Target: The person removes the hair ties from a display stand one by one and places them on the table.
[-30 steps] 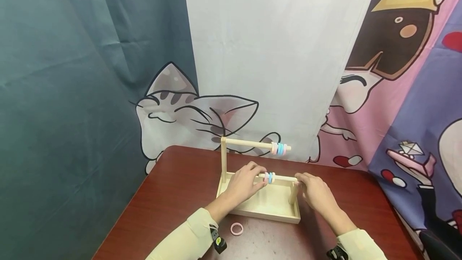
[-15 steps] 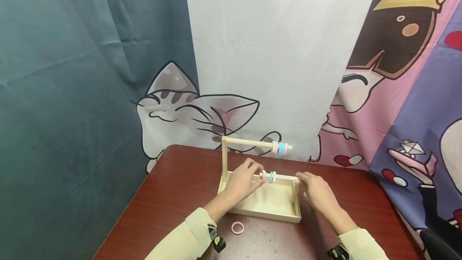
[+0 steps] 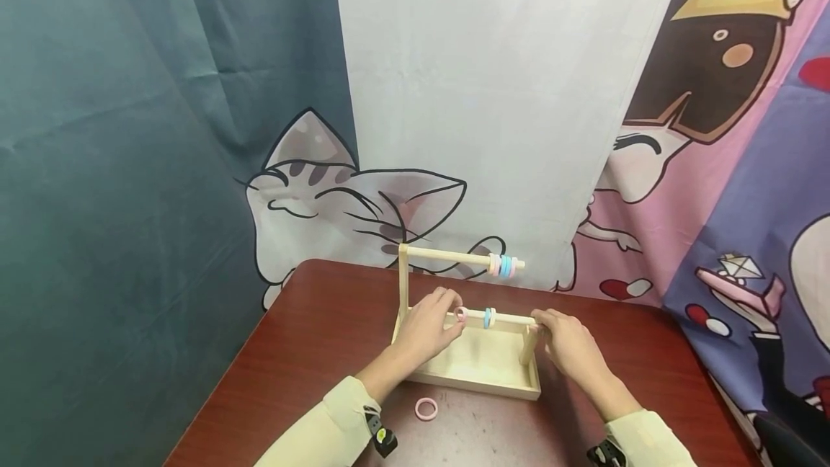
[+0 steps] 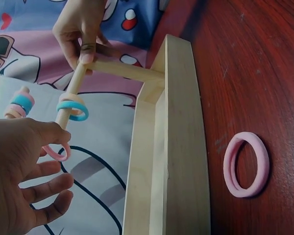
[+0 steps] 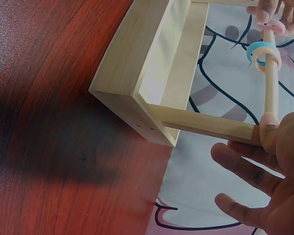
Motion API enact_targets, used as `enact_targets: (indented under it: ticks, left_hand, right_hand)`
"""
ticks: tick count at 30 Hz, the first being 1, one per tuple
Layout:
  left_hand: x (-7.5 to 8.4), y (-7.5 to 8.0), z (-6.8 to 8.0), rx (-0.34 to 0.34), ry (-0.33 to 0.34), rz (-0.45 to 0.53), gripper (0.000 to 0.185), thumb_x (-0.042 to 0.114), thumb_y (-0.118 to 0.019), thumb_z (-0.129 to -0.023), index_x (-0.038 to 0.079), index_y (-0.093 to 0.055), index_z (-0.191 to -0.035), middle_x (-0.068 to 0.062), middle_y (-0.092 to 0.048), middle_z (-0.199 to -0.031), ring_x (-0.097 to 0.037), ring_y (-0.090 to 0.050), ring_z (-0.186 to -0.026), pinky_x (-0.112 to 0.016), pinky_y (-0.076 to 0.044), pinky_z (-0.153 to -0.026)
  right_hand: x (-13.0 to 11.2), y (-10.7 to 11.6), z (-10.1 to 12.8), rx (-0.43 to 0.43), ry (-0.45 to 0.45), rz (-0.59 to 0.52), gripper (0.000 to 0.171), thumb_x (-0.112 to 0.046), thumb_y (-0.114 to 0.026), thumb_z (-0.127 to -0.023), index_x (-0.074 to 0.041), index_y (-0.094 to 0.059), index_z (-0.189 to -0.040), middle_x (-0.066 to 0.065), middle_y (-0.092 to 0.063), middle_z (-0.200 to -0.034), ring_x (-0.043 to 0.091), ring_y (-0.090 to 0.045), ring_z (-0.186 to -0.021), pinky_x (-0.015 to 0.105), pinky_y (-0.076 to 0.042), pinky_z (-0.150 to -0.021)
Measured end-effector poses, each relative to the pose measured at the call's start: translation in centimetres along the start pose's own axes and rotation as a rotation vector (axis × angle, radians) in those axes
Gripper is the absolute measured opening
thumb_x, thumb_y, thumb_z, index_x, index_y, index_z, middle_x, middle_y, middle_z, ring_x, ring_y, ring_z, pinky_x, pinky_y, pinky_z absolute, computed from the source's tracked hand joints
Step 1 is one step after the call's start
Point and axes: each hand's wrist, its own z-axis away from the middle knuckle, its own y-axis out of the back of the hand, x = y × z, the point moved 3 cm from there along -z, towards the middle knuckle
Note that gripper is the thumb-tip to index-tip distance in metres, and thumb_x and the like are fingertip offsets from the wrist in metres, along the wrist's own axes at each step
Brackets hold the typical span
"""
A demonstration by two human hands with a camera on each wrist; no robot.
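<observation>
While the left hand (image 3: 424,326) pinches a pink ring (image 4: 56,151) between thumb and forefinger at the free end of the lower rod (image 3: 509,318), its other fingers spread loose. Just right of that ring, two more rings (image 3: 489,318), blue and cream, hang on the rod. At the rod's far end, the right hand (image 3: 570,344) holds it by thumb and fingertip atop the post (image 5: 206,126), remaining fingers relaxed. Nearer the person than the left hand, a spare ring (image 3: 426,408) lies on the table (image 3: 311,352) beside the tray (image 3: 480,380).

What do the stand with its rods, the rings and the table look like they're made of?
Stand: pale unfinished wood, by its faint grain and matte, square-cut edges. Pink ring lying on the table: smooth and matte, likely plastic or silicone; I can't tell which. Table: reddish-brown woodgrain with a slight sheen, possibly varnished wood or laminate.
</observation>
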Motion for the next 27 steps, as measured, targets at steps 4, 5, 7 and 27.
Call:
enact_targets:
  ticks: [4,5,7,27]
  left_hand:
    - [-0.2,0.1,0.6,-0.023,0.007,-0.006,0.032,0.029,-0.089,-0.094,0.02,-0.069,-0.117,0.005,-0.075,-0.111,-0.017,-0.073,-0.098,-0.033,-0.059,-0.079]
    - [-0.3,0.2,0.7,-0.022,0.008,-0.006,0.032,0.028,-0.089,-0.094,0.02,-0.069,-0.117,0.005,-0.076,-0.112,-0.017,-0.073,-0.099,-0.033,-0.06,-0.081]
    - [-0.3,0.6,0.9,-0.018,0.011,-0.005,0.032,0.027,-0.089,-0.094,0.02,-0.07,-0.118,0.005,-0.076,-0.113,-0.018,-0.073,-0.101,-0.034,-0.06,-0.084]
    - [-0.7,1.4,3.0,-0.025,0.043,-0.027,0.03,0.033,-0.09,-0.093,0.024,-0.073,-0.117,0.007,-0.074,-0.11,-0.019,-0.07,-0.095,-0.036,-0.058,-0.075]
  right_hand:
    - [0.0,-0.1,0.3,-0.01,-0.004,0.003,0.02,0.001,-0.08,-0.096,-0.001,-0.079,-0.116,0.01,-0.078,-0.099,0.027,-0.07,-0.078,0.051,-0.06,-0.069]
    - [0.0,-0.1,0.3,-0.008,-0.003,0.003,0.02,0.001,-0.08,-0.096,-0.002,-0.079,-0.116,0.01,-0.078,-0.1,0.028,-0.071,-0.078,0.052,-0.06,-0.069]
    - [0.0,-0.2,0.2,-0.006,-0.002,0.003,0.02,0.001,-0.08,-0.096,-0.002,-0.079,-0.116,0.01,-0.078,-0.1,0.029,-0.071,-0.079,0.052,-0.061,-0.07]
    - [-0.2,-0.5,0.3,0.018,-0.008,0.005,0.021,-0.001,-0.081,-0.095,-0.002,-0.08,-0.116,0.011,-0.079,-0.102,0.035,-0.076,-0.084,0.057,-0.062,-0.073]
